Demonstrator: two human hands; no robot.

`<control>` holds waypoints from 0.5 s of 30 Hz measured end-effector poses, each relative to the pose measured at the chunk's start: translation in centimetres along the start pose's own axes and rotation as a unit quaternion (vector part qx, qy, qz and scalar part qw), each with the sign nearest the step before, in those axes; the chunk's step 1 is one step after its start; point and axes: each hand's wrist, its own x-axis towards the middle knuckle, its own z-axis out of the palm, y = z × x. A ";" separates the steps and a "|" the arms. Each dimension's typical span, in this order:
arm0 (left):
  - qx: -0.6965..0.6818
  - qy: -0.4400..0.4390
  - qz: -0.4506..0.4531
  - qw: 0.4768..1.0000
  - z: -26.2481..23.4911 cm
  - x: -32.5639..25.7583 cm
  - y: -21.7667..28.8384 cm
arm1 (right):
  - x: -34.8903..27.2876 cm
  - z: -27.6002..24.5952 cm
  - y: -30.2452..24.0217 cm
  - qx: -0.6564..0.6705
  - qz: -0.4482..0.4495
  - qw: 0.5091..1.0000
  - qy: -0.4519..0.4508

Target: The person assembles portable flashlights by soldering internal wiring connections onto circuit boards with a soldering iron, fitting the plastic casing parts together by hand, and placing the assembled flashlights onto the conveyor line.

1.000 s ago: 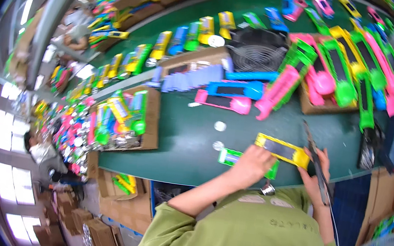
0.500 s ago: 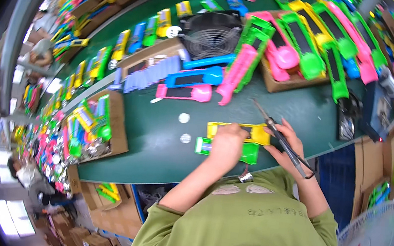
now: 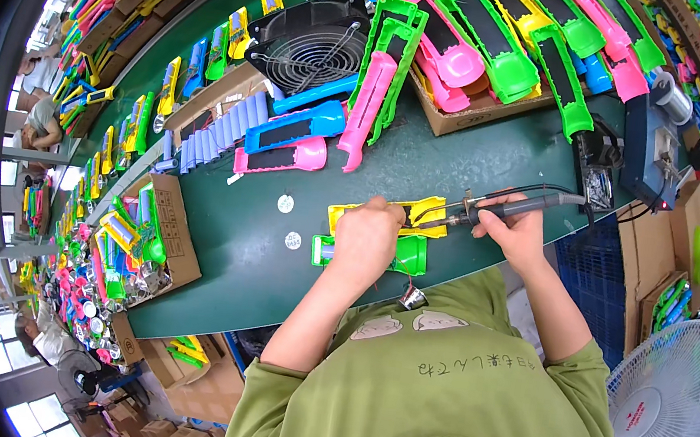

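Observation:
My right hand [image 3: 516,234] is wrapped round the grey handle of a soldering iron [image 3: 504,208]. The iron's tip points left, over the right part of a yellow plastic casing [image 3: 429,213] on the green table. My left hand [image 3: 365,236] lies across that casing with its fingers pinched together at the middle; what sits between the fingertips is hidden. Just below, a green casing [image 3: 410,256] with a pale cylinder at its left end lies partly under my left hand. A small silver reflector [image 3: 413,297] hangs by thin wires at the table edge beside it.
Pink, blue and green casings lie beyond my hands, some in a cardboard box [image 3: 466,124]. A black fan [image 3: 313,52] stands at the back. On the right are a blue soldering station [image 3: 650,155] and a solder spool [image 3: 673,99]. Another carton [image 3: 179,224] is left.
The soldering iron has swung from pointing up and away to pointing left, its tip now over the yellow casing. My left hand stays on the casing. The whole view has shifted.

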 end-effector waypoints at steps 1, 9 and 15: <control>0.007 0.003 0.002 1.000 0.1 0.0 0.0 | 0.1 0.1 0.2 -0.007 0.008 1.000 -0.002; 0.031 0.010 0.009 0.999 0.5 -0.1 -0.1 | 0.2 0.5 1.2 -0.003 0.015 1.000 0.002; 0.046 0.018 0.022 0.999 0.7 -0.1 -0.1 | -0.4 0.4 1.1 0.004 0.008 1.000 -0.003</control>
